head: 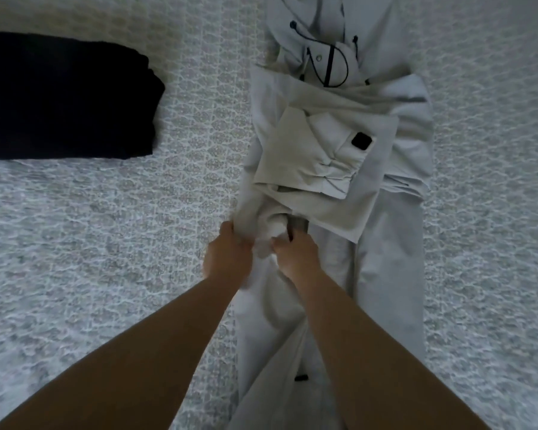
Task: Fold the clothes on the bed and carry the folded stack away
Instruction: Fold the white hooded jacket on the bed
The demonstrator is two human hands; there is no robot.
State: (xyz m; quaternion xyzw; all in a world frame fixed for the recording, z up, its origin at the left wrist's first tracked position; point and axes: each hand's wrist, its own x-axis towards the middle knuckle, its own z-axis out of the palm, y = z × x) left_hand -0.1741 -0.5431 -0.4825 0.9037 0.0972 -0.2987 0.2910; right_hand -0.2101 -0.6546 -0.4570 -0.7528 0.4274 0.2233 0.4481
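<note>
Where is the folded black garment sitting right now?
In the head view the folded black garment lies on the patterned bedspread at the upper left, well left of the pale grey jacket and apart from both hands.

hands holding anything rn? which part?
Both: left hand and right hand grip a bunched fold of the pale grey jacket, at its left side, mid-length.

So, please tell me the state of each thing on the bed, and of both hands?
Black garment: folded, lying flat, apart from the hands.
Light grey jacket: spread lengthwise, sleeves folded in across the body, not yet folded up.
Left hand: closed on the jacket fabric.
Right hand: closed on the same fabric, beside the left.
Bedspread: flat.
</note>
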